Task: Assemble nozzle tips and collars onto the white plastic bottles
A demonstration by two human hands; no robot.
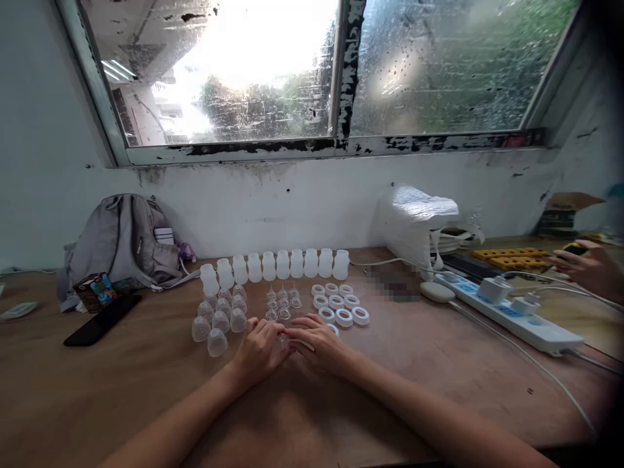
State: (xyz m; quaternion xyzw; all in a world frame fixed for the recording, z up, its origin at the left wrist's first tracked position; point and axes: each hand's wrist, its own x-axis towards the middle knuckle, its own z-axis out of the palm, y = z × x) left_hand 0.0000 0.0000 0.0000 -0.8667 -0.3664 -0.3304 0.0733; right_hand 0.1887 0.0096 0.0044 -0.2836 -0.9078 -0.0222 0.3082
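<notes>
As hands (pixel 260 346) (pixel 319 342) pinch narrowly, clear piece (pixel 284 340) between

A wide two-pane sliding window (pixel 341 78) with a metal frame is the landmark; black paint flakes from its central upright and bottom rail. Its glass is streaked and spotted, glaring white in the left pane, with blurred green foliage behind both. Tube lights (pixel 118 70) shine near the left pane's left edge. Beneath the window runs a scuffed white wall (pixel 273 208), stained just under the sill and marked by small dark holes. Below that wall, a brown wooden counter (pixel 146 390) stretches to both sides, catching a soft sheen.
</notes>
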